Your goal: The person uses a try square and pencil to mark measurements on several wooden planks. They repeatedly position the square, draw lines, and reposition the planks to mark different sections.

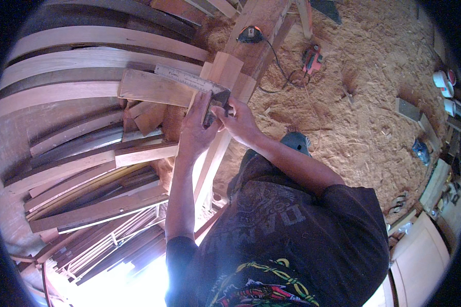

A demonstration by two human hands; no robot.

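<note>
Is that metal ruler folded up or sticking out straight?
Sticking out: the ruler runs long and straight, leftward past the left hand.

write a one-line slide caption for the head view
Left hand and right hand at a metal square laid along a board, beside a sawdust-strewn floor.

Single head view: left fisheye of a side-by-side pair, head-worn, looking steeply down over the wearer's front. Upright, unmirrored. Dark shirt (297, 220) nearest, filling lower centre; left hand (195, 127) and right hand (242, 124) farther off, above centre. Wide coverage: boards (102, 37) left, sawdust-covered floor (358, 123) right, edges bowing rimward.
</note>
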